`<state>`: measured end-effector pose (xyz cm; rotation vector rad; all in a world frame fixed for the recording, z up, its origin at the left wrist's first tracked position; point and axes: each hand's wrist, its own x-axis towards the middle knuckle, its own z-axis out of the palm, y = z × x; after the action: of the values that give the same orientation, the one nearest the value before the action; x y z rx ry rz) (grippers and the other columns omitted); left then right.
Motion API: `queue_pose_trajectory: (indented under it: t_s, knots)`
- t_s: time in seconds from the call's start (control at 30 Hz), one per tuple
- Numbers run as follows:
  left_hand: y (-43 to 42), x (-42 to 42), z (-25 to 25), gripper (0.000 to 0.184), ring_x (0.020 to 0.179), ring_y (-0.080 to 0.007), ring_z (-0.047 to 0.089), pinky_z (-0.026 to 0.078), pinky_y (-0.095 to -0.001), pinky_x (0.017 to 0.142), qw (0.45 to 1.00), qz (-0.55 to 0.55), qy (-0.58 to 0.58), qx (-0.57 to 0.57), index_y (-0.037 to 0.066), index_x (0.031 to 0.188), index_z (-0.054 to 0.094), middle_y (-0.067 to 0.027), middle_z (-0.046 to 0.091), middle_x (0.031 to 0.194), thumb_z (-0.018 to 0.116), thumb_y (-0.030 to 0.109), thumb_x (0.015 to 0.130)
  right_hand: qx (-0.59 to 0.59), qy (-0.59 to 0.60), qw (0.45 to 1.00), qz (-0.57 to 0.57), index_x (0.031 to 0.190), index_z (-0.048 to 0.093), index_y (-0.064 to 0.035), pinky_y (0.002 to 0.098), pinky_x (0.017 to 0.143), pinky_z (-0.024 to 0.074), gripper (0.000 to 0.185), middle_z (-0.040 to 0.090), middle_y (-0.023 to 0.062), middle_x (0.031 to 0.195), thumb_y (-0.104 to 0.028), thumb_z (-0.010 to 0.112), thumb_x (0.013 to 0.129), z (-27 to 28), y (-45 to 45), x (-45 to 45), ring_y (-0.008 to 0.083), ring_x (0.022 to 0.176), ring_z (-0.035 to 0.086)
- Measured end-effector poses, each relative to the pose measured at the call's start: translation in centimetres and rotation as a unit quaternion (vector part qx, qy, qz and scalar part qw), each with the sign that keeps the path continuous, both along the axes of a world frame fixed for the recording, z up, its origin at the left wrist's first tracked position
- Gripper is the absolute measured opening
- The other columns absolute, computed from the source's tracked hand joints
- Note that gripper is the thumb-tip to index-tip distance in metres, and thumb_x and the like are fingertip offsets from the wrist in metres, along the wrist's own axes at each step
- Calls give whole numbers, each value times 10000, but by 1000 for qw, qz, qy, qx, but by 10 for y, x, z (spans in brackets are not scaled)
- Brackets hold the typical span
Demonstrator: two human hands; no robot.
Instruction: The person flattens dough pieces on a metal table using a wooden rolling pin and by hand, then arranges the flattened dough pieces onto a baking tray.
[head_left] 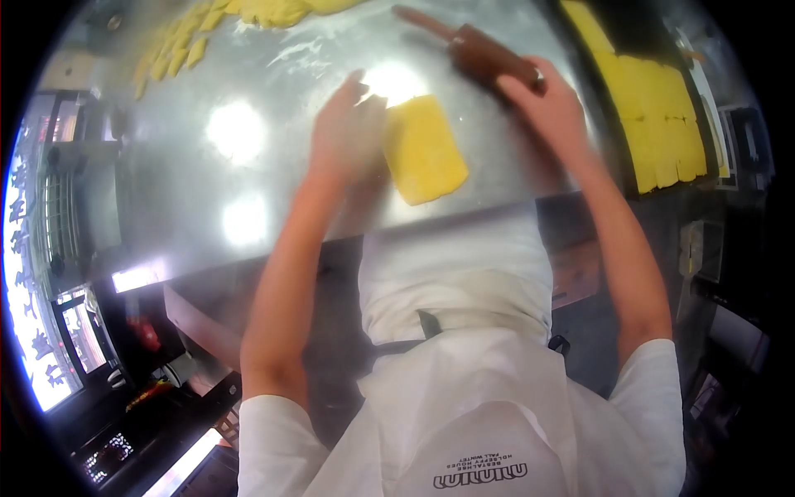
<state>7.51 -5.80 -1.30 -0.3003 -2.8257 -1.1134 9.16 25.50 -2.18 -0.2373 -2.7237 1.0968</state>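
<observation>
A flat yellow dough sheet (425,151), roughly rectangular, lies on the metal worktop near its front edge. My right hand (548,112) is closed around the near end of a brown rolling pin (490,58), which slants away to the upper left. The pin lies beyond and to the right of the sheet, apart from it. Just left of the dough is my left hand (352,128), somewhat blurred, its fingers apart and nothing visible in them. Whether it touches the sheet's left edge I cannot tell.
Several yellow dough pieces (178,48) lie at the far left of the metal worktop (178,186), with more dough (277,10) at the back. On the right, yellow dough sheets (658,116) rest on a dark tray or board. White flour streaks mark the far worktop.
</observation>
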Motion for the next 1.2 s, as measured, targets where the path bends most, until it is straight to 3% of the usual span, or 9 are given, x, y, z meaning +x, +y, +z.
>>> queue_pose_trajectory:
  t_s: [0.13, 0.33, 0.4, 0.5, 0.7, 0.8, 0.9, 1.0, 1.2]
  knots:
    - [26, -10, 3, 521, 994, -321, 726, 560, -397, 878, 987, -81, 1, -138, 14, 1412, 613, -216, 736, 1140, 752, 222, 954, 96, -10, 995, -36, 1376, 638, -113, 455, 928, 548, 623, 754, 179, 1087, -538, 741, 933, 0, 11, -9, 395, 1040, 708]
    - [7, -33, -2, 500, 1083, -299, 707, 556, -405, 904, 980, -113, -162, -13, 8, 1349, 634, -191, 728, 1205, 759, 263, 938, 298, 194, 934, 28, 1424, 609, -61, 520, 1037, 467, 586, 652, 178, 1357, -316, 755, 917, 6, -1, 35, 409, 1256, 596]
    - [5, -39, -8, 500, 1119, -289, 702, 551, -401, 935, 982, -111, -149, -8, 5, 1349, 637, -178, 726, 1241, 733, 295, 952, 210, 237, 927, 200, 1452, 596, -56, 547, 1089, 431, 644, 616, 138, 1439, -313, 782, 893, -11, -26, 58, 378, 1321, 552]
    - [5, -38, -14, 498, 1207, -281, 688, 530, -388, 1018, 986, -94, -137, 17, 5, 1362, 646, -167, 713, 1334, 678, 323, 981, 193, 193, 922, 276, 1476, 584, -57, 566, 1138, 388, 694, 571, 110, 1518, -384, 779, 895, -6, -68, 85, 358, 1386, 498]
    - [-6, -39, -12, 489, 1245, -296, 678, 518, -384, 1045, 984, -92, -147, 35, -12, 1366, 659, -174, 705, 1366, 661, 297, 987, 230, 111, 927, 275, 1504, 560, -51, 604, 1201, 289, 699, 527, 118, 1574, -428, 733, 941, -22, -74, 97, 377, 1430, 453]
    - [-2, -40, -9, 483, 1222, -326, 684, 523, -393, 1035, 988, -109, -113, 10, -26, 1343, 668, -189, 707, 1345, 665, 292, 980, 128, 108, 954, 249, 1466, 590, -29, 564, 1192, 332, 602, 563, 163, 1526, -344, 729, 972, -14, -69, 88, 399, 1391, 489]
    - [5, -33, -13, 480, 1164, -357, 696, 533, -412, 1013, 989, -124, -70, -33, -44, 1298, 677, -208, 721, 1262, 706, 284, 948, 8, 170, 979, 110, 1395, 639, -15, 442, 1124, 436, 444, 660, 154, 1391, -215, 705, 1003, 3, -52, 79, 312, 1279, 594]
    - [23, -27, -1, 493, 1081, -375, 704, 550, -434, 952, 982, -131, -69, -120, -46, 1241, 686, -235, 719, 1122, 786, 276, 881, -159, 47, 983, 73, 1327, 675, -23, 319, 976, 516, 334, 721, 88, 1251, -116, 677, 1006, 4, -46, 75, 173, 1111, 650]
    - [38, -39, 23, 426, 1015, -355, 707, 547, -453, 856, 937, -169, -182, -247, -19, 1114, 698, -230, 708, 1099, 819, 307, 869, -280, -48, 956, 67, 1386, 630, -38, 304, 904, 544, 459, 722, 85, 1264, -89, 748, 945, -13, -64, 68, 143, 1017, 671]
